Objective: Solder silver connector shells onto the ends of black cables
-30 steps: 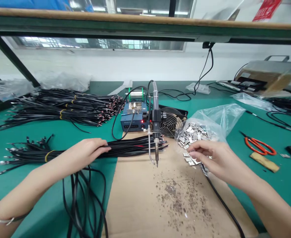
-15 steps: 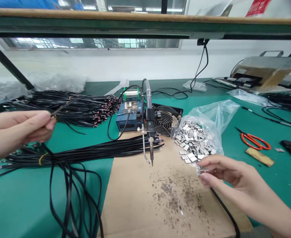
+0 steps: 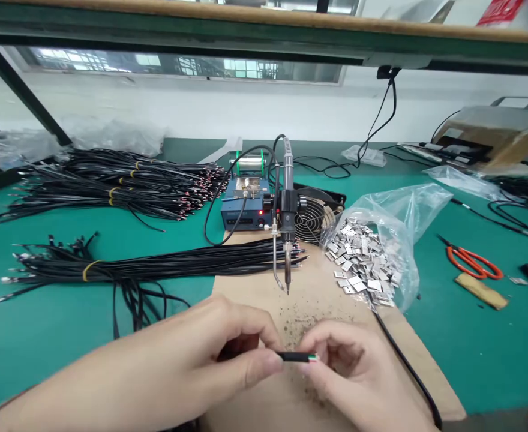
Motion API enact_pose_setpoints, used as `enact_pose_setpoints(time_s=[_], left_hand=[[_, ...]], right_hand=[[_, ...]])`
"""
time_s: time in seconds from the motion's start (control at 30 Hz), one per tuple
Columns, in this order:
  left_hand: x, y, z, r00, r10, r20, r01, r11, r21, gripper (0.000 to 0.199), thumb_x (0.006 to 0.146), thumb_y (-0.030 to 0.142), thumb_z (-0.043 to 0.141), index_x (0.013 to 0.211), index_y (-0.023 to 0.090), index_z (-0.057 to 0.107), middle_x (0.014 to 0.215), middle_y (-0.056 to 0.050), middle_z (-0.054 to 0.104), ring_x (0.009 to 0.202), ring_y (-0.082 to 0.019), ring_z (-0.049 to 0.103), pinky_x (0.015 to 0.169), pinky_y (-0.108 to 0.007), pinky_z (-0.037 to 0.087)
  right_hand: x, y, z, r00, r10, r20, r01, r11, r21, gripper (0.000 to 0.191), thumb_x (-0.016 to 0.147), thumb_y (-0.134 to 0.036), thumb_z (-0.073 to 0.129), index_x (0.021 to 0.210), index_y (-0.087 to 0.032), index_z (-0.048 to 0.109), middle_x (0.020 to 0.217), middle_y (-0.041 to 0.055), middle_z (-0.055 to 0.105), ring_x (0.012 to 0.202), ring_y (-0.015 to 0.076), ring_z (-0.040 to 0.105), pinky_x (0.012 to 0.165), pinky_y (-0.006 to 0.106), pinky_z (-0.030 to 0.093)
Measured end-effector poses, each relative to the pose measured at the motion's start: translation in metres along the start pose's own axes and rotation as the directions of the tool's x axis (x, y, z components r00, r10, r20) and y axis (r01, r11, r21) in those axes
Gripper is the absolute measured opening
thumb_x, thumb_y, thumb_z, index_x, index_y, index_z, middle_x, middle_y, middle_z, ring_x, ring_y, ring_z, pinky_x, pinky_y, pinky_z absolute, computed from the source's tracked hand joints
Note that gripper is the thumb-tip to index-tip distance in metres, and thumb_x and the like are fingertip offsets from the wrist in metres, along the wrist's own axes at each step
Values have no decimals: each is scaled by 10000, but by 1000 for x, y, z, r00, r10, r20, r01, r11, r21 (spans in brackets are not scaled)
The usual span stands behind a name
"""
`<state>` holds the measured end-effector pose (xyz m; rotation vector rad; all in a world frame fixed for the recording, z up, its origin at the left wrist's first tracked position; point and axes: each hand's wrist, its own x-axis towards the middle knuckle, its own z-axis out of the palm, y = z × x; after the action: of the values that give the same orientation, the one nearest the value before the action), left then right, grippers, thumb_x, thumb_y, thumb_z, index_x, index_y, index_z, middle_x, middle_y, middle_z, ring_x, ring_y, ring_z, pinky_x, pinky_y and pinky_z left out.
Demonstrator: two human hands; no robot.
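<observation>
Just in front of the soldering iron, my left hand pinches a black cable between thumb and fingertips. Green, white and red wires show at its cut end. My right hand is closed at that end, thumb and forefinger together by the wires. The small metal connector it held a moment ago is mostly hidden behind its fingers. Above the hands, the soldering iron is clamped tip down in a stand. Many similar flat metal connectors spill from a clear plastic bag on the right.
Below the hands lies a speckled cardboard sheet. Bundled black cables lie left, with a larger pile behind. A blue solder station, solder spool and fan stand behind the iron. Orange-handled scissors lie right.
My left hand has come from the far left to the middle with the cable. My right hand has moved left and down from the connector bag, and both hands now meet.
</observation>
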<state>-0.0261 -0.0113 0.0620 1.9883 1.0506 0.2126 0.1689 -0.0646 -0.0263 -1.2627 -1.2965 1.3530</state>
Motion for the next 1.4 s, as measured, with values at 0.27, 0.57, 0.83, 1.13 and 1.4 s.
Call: enact_pose_setpoints(time_s=[0.27, 0.57, 0.83, 1.13, 1.4], left_hand=[[-1, -15, 18, 961, -179, 211, 188, 982, -22, 348, 908, 449, 390, 855, 195, 623, 638, 42, 426, 598, -112, 420, 511, -182, 333], [5, -13, 31, 976, -140, 165, 169, 969, -179, 210, 888, 302, 435, 732, 181, 508, 634, 52, 453, 611, -108, 396, 542, -199, 306], [5, -29, 31, 992, -118, 51, 126, 972, -200, 214, 858, 251, 430, 654, 188, 421, 570, 68, 367, 536, -94, 317, 483, -203, 252], [58, -51, 24, 996, -38, -80, 33, 997, -64, 182, 823, 270, 476, 706, 160, 561, 544, 57, 419, 527, -100, 350, 513, -215, 277], [67, -53, 33, 996, 38, -84, -54, 977, -205, 166, 805, 198, 491, 664, 153, 565, 636, 45, 551, 613, -99, 464, 565, -187, 358]], right_hand=[[3, 1, 19, 998, 44, -33, -38, 984, 175, 168, 680, -293, 703, 665, -183, 576, 462, -58, 464, 400, 80, 400, 382, 197, 304], [0, 2, 16, 998, 57, 12, -58, 955, 291, 259, 703, -301, 736, 616, -181, 523, 457, -52, 493, 385, 58, 381, 365, 165, 283], [2, -3, -10, 989, 141, -36, -129, 965, 227, 210, 716, -317, 742, 683, -170, 595, 499, -41, 544, 409, 62, 469, 394, 152, 371], [50, -10, -25, 953, 275, 125, -275, 961, -21, 110, 745, -133, 652, 830, -122, 583, 656, -2, 631, 499, 83, 594, 507, 211, 507], [63, 1, -23, 943, 309, 126, -332, 905, 267, 278, 602, -256, 820, 731, -133, 607, 617, 17, 698, 480, 86, 641, 474, 161, 539]])
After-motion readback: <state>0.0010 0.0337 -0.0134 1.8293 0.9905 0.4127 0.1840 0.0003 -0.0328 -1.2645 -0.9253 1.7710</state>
